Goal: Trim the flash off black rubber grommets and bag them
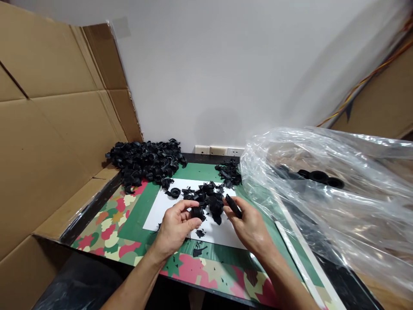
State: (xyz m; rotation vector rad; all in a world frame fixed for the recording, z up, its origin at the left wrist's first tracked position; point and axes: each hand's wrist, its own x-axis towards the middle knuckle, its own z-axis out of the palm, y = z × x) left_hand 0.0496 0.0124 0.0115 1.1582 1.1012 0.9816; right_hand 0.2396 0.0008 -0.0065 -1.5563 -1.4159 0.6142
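**Matte black chaos, ribs and rags all over**

Head cam view, the only one I've got; my left hand (177,226) is curled partway, thumb below and fingers above, pinching a ribbed black piece (197,213) over the white sheet (155,215); my right hand (251,224) has its thumb and fingers closed around a dark elongated piece (233,206); can't tell if that one is a part or a tool, my grip covers too much of it.

The relation that matters: the ribbed piece lies to the left of my right hand and a bit lower than the dark piece's upper end, with the left hand already on it; the dark piece's long axis slants from upper left to lower right, upper end leaning toward the gap; the ribbed one's axis is harder to read. Between and behind them sits a loose cluster (209,193), well nearer my right hand than the big pile (146,161) at back left.

Textures: stacked ridges on the ribbed piece, rubbery looking; torn, frilly edges on the scrap heap (229,172); a smooth round ring (174,193) at the sheet's far left; crinkly clear plastic (322,142) on the right, with thick black rings (318,176) showing through; stiff creased cardboard (64,120) along the left.
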